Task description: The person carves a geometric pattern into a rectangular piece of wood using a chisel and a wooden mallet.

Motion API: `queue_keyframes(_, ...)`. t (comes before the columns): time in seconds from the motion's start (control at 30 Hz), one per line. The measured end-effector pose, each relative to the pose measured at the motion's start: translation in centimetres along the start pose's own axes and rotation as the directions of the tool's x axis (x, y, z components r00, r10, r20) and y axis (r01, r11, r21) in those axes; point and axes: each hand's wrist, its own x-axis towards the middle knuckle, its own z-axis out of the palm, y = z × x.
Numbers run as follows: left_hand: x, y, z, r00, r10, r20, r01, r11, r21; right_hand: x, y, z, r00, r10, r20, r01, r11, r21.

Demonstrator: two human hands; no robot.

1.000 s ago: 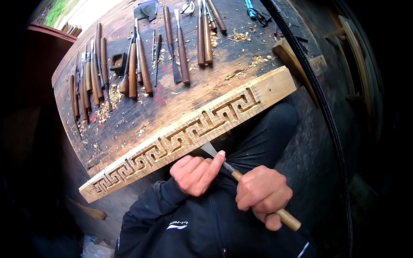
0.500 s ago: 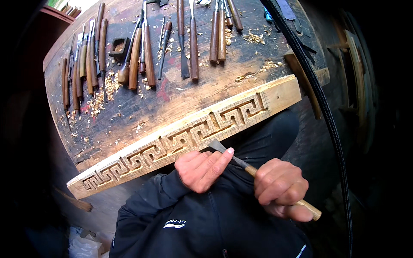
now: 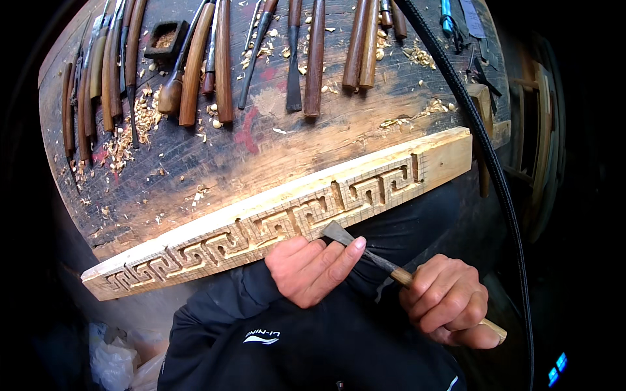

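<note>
Scuffed wooden bench (image 3: 215,156), fretted beam (image 3: 277,225), right fingers (image 3: 450,293) clenching wooden-handled chisel (image 3: 383,262), left fingers (image 3: 326,266) curled against blade (image 3: 337,232)

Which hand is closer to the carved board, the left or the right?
Left. The left hand is at the near edge of the board; the right hand is farther back from it, wrapped around the handle of the chisel.

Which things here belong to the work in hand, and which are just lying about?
In use:
pale wooden board with angular carving
flat steel chisel with wooden handle: right hand grips it, left hand at its blade

Apparently lying about:
brown wooden-handled tools
small dark square box
pale curled wood shavings
crumpled whitish plastic bag
</note>
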Motion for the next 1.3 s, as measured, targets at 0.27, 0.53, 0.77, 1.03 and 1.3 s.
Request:
queue_keyframes(0.27, 0.5, 0.5, -1.0, 0.996, -0.09, 0.028, 0.092, 0.993, -0.08, 1.2, -0.3, 0.7, 0.994, 0.063, -0.087, -0.064, 0.998, -0.014)
queue_keyframes(0.53, -0.2, 0.0, 0.0, 0.99, -0.054, -0.13, 0.048, 0.998, -0.047, 1.2, 0.2, 2.3, 0.992, 0.11, 0.061, -0.103, 0.989, -0.106)
queue_keyframes(0.77, -0.3, 0.0, -0.7, 0.979, -0.128, -0.157, 0.122, 0.991, -0.046, 1.4, 1.5, 5.7, 0.992, 0.027, 0.126, 0.014, 0.948, -0.318)
queue_keyframes(1.03, -0.6, 0.1, -1.6, 0.942, -0.256, -0.219, 0.226, 0.962, -0.152, 1.5, 5.8, 6.5, 0.935, -0.183, 0.305, 0.298, 0.872, -0.389)
queue_keyframes(1.3, -2.0, 1.1, -2.3, 0.937, -0.207, -0.282, 0.198, 0.978, -0.061, -0.8, 5.8, 9.2, 0.813, -0.085, 0.576, 0.411, 0.785, -0.464)
